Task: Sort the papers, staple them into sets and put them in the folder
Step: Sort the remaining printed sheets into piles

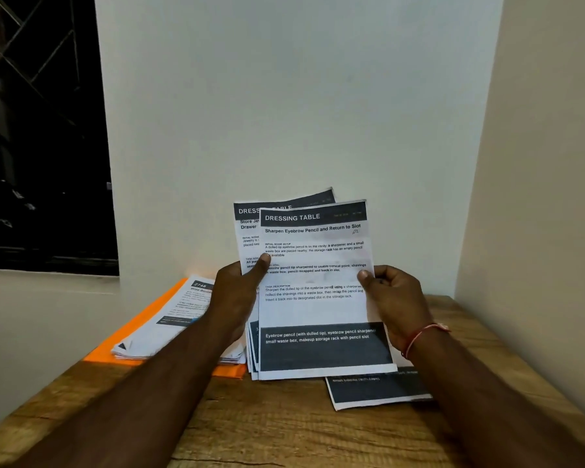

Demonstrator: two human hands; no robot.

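A: How far along is the person?

B: In the sorting, by the look of it. The left hand (240,292) grips a fan of papers (249,231) held upright, with the thumb laid across the front. The right hand (394,298) pinches the right edge of the front sheet (314,305), headed "Dressing Table", between thumb and curled fingers.

A: Are any sets made?

B: None that can be told. No stapler shows, and no staple is visible on any page. A single sheet (379,391) lies flat on the table (284,430) just below the right hand, partly hidden behind the held papers. It may be the start of a sorted pile, but that is only a guess.

A: And the folder?

B: The orange folder (139,332) lies on the table to the left of the left hand, past the forearm. A loose pile (183,315) rests on top of it, not inside it.

A: So what is left?

B: Most of the task, it seems. The held papers and the loose pile need sorting, then every set needs stapling, and nothing has visibly gone into the folder yet.
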